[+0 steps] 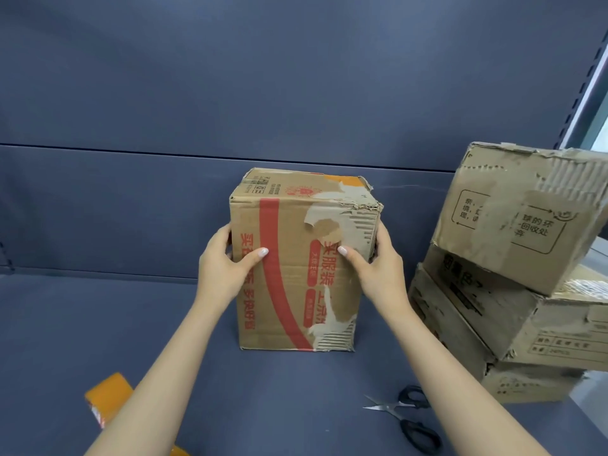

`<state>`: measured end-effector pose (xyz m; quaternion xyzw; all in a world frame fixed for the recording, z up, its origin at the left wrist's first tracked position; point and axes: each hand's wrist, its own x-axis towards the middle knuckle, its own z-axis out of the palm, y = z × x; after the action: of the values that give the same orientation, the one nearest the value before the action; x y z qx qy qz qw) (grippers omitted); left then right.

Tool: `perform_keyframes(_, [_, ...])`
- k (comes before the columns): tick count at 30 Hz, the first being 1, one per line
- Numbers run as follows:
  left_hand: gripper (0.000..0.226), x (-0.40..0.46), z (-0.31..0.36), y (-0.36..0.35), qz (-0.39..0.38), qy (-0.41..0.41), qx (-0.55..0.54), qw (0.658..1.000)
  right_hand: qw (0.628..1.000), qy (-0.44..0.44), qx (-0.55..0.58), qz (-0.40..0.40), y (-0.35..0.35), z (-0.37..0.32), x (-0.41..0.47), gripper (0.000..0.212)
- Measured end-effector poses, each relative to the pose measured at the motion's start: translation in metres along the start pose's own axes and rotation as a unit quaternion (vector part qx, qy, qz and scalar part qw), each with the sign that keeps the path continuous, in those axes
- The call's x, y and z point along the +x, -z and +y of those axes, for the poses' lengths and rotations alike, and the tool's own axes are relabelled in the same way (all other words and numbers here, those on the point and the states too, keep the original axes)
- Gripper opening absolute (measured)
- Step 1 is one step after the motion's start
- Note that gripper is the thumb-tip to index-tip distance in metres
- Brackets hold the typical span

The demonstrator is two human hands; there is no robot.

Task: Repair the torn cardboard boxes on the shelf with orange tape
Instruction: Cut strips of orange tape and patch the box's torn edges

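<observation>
Both bare forearms extended forward, converging slightly. Left hand (227, 261) clasps left edge of cardboard box (296, 274), thumb across front. Right hand (375, 264) mirrors on right edge, thumb across front.

I see the torn cardboard box (296, 268) standing upright mid-shelf, red print on its front, its outer paper ripped away near the upper right corner. Right of it, three more torn boxes (513, 281) sit stacked, the top one tilted. Orange tape (107, 398) lies front-left of it.
</observation>
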<state>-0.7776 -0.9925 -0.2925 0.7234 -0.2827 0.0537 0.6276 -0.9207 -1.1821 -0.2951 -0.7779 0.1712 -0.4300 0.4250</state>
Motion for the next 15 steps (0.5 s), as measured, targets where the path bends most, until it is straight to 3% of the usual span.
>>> perform_keyframes(5, [0.051, -0.004, 0.002, 0.005, -0.018, -0.005, 0.062, 0.998, 1.000, -0.019, -0.023, -0.007, -0.001, -0.001, -0.011, 0.076])
perform_keyframes(7, [0.050, -0.015, -0.001, 0.013, -0.026, -0.021, 0.109, 0.994, 0.997, -0.045, -0.050, 0.028, -0.004, 0.000, -0.030, 0.089])
perform_keyframes(10, [0.053, -0.050, -0.006, 0.034, 0.014, -0.042, 0.135, 0.990, 0.995, -0.022, -0.066, 0.067, -0.009, 0.002, -0.079, 0.085])
perform_keyframes(12, [0.047, -0.079, -0.010, 0.051, 0.055, -0.051, 0.137, 0.988, 0.996, 0.013, -0.086, 0.028, -0.017, 0.004, -0.114, 0.074])
perform_keyframes(15, [0.038, -0.116, -0.019, 0.077, 0.105, -0.052, 0.140, 0.983, 0.979, 0.070, -0.130, -0.138, -0.034, 0.009, -0.160, 0.056])
